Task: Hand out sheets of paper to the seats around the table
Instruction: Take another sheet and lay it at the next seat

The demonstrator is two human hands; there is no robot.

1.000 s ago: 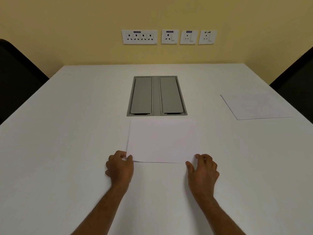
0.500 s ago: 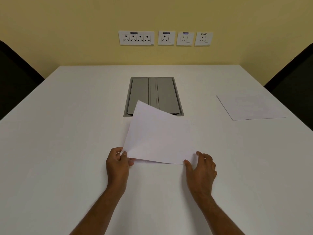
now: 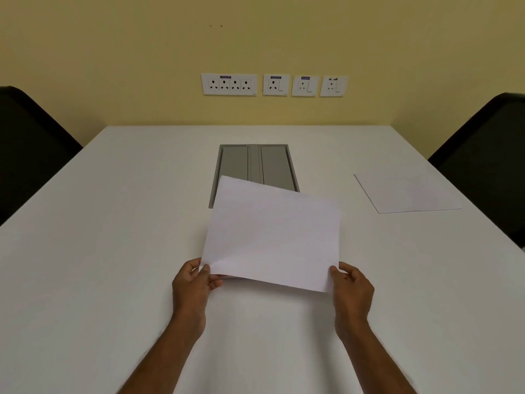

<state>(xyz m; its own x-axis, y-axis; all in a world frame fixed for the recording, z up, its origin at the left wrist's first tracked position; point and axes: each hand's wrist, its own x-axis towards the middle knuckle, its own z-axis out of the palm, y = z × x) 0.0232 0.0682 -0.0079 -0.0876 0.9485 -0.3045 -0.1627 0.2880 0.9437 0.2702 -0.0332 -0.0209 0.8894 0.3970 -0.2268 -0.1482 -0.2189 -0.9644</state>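
A white sheet of paper [image 3: 272, 237] is lifted off the white table [image 3: 113, 251] in front of me, tilted with its far edge raised. My left hand [image 3: 193, 285] pinches its near left corner and my right hand [image 3: 350, 288] pinches its near right corner. Under the near left corner a thin edge of more paper [image 3: 227, 277] shows on the table; most of it is hidden by the lifted sheet. Another single sheet [image 3: 406, 193] lies flat on the table at the right, by the right-hand seat.
A grey cable hatch with two lids [image 3: 255, 166] is set into the table's middle, partly hidden by the lifted sheet. Black chair backs stand at the left [image 3: 25, 155] and right [image 3: 488, 155]. A yellow wall with sockets [image 3: 272, 85] runs behind the table's far edge.
Both hands went from resting at the paper's near edge to gripping one sheet. That sheet has risen off the table, first at its left corner, then across its whole near edge.
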